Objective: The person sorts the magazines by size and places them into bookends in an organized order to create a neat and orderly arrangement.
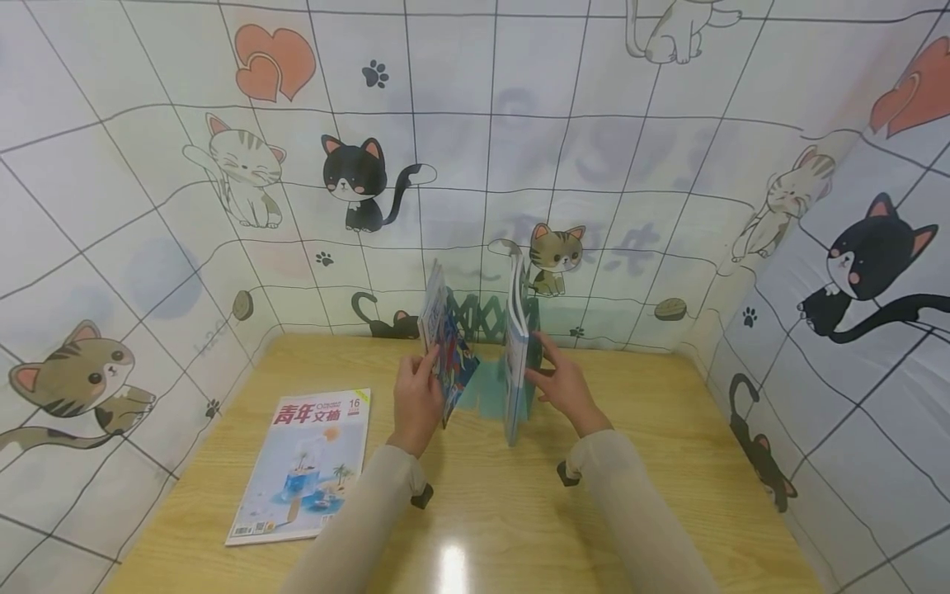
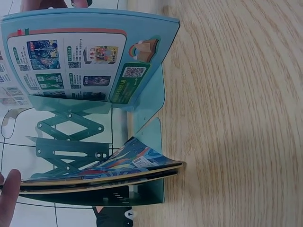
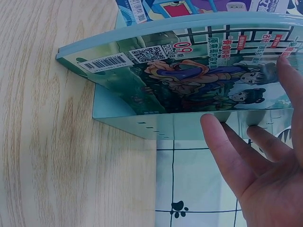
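A teal expandable bookend (image 1: 493,386) with scissor-lattice links stands at the back of the table, thin magazines upright at each end. Several magazines with dark, colourful covers (image 2: 137,161) lean against its left plate, one flaring inward. My left hand (image 1: 417,398) is at their near edge, a fingertip against them; its other fingers are mostly hidden. Light-blue-edged magazines (image 1: 514,371) stand by the right plate, an illustrated cover (image 3: 189,80) facing outward. My right hand (image 1: 566,386) has its fingers spread, thumb on that cover and fingertips at the outside of the plate (image 3: 180,124).
Another magazine (image 1: 304,470) with an island picture lies flat at the table's left. The wooden table (image 1: 505,528) is bounded by a cloth printed with cats (image 1: 356,181) at the back and sides. A gap separates the two magazine groups.
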`<state>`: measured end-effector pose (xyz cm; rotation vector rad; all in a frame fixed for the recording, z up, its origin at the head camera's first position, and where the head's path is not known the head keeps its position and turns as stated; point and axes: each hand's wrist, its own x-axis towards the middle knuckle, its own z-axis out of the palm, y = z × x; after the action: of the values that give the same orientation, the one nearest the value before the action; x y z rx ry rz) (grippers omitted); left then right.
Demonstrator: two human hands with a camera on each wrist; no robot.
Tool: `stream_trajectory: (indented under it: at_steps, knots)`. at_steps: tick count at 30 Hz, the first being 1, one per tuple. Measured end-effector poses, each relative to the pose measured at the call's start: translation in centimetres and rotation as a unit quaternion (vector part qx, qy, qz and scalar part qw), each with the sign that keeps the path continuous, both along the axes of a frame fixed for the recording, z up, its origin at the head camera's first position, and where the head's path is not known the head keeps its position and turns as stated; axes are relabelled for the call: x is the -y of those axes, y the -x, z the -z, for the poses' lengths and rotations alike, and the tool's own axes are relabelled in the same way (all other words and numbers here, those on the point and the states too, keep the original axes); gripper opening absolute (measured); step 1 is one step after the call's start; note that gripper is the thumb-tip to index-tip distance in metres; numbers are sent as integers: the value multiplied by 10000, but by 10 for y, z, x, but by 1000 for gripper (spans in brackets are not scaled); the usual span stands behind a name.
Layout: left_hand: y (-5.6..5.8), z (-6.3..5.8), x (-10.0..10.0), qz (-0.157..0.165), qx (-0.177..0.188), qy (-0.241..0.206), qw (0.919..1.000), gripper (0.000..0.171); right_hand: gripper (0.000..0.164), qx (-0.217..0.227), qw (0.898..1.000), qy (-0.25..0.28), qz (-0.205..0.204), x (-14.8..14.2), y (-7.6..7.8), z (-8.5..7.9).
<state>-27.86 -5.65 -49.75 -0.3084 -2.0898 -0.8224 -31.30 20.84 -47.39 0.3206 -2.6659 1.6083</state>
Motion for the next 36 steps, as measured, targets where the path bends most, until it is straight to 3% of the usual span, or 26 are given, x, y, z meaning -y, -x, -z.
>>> stream_trajectory:
  at_steps: [12, 24, 30, 36]
  knots:
    - [-4, 4, 8, 237, -362, -169, 9989, 36, 73, -29, 10000, -14, -10, -1, 1, 2]
    - [-12, 6, 32, 136, -406, -12, 9991, 39, 73, -14, 10000, -62, 29, -1, 3, 2]
    - [-15, 13, 50, -74, -277, 234, 9993, 39, 73, 18, 10000, -56, -4, -1, 2, 2]
    - [-17, 25, 68, -348, 157, 389, 9985, 42, 74, 17, 10000, -59, -18, -1, 3, 2]
